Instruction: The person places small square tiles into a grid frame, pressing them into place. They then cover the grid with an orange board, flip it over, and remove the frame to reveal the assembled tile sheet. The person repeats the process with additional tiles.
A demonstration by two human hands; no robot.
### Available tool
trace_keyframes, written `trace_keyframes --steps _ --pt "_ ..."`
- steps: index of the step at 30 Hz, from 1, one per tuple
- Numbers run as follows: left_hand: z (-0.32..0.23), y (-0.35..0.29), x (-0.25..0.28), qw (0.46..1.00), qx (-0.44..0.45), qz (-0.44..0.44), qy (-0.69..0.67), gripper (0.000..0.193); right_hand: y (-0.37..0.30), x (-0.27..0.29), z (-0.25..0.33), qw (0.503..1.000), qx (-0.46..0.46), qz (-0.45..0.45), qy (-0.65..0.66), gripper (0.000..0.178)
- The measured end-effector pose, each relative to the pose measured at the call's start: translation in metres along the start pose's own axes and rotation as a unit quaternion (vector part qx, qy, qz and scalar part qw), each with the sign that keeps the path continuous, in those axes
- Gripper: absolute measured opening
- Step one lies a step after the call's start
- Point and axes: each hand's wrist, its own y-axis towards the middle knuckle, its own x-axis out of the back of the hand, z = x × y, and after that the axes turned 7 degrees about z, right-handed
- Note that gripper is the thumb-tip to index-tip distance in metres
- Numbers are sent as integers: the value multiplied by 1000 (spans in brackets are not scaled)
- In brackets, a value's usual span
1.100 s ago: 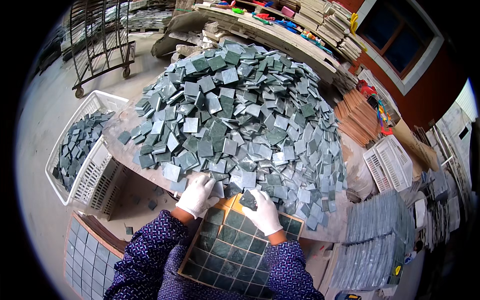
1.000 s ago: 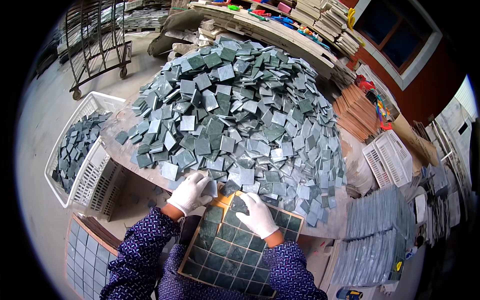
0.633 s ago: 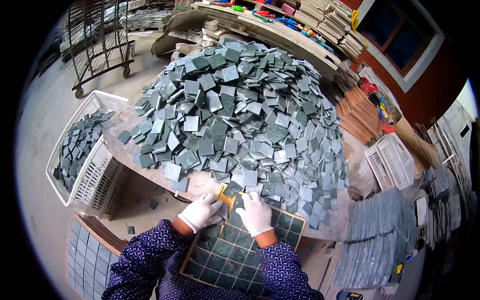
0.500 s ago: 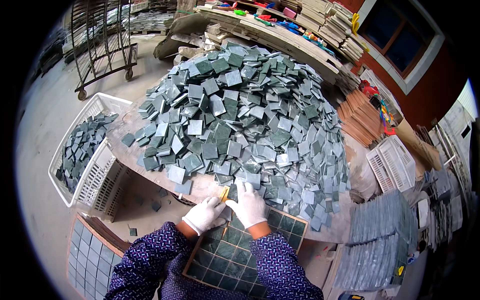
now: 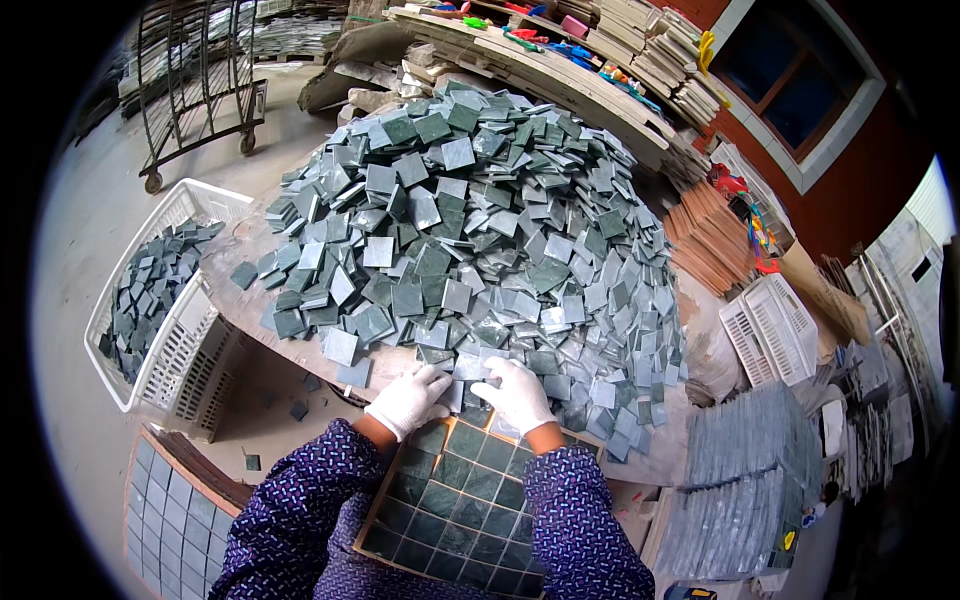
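Note:
Both my hands wear white gloves and sit at the front edge of the tile pile. My left hand [image 5: 408,402] has its fingers curled beside a small grey square tile [image 5: 451,397], which it seems to pinch at the edge. My right hand [image 5: 518,395] is bent over the tiles, thumb and forefinger apart, close to another tile [image 5: 469,367]. Below them a wooden-framed grid tray [image 5: 362,540] holds rows of dark green square tiles [image 5: 456,505]. Bare yellowish wood shows near its upper edge. My right palm hides part of the tray's top row.
A large heap of loose green-grey tiles [image 5: 440,220] covers the table. At left stand a white plastic basket [image 5: 190,340] of tiles and another filled tray [image 5: 175,515]. Wrapped tile stacks [image 5: 735,500] and white crates [image 5: 770,325] are at right. A wheeled rack [image 5: 200,100] stands behind.
The yellow strip between my hands is no longer visible. My right hand has moved slightly right, its fingers now spread from the thumb. The view has shifted a little.

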Motion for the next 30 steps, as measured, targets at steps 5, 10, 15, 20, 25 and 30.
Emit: trace_keyframes --steps 5,10,15,20,25,30 --pt "-6 -8 9 999 6 -36 -16 57 -8 -14 19 993 1 48 -104 42" --pt "3 -18 8 999 3 -45 14 54 1 -7 12 994 1 -36 -103 30" --pt "-4 3 2 998 -26 0 51 47 -15 35 -24 957 -59 -275 -75 63" --pt "-7 0 6 997 -60 20 52 42 -59 5 -42 995 -5 -16 -99 40" --pt "-21 -18 -1 998 -21 -42 47 53 -77 -18 -35 993 3 -94 -75 29" --pt "-44 -80 -13 981 160 -109 -30 78 -87 -19 -26 979 49 -128 -150 28"
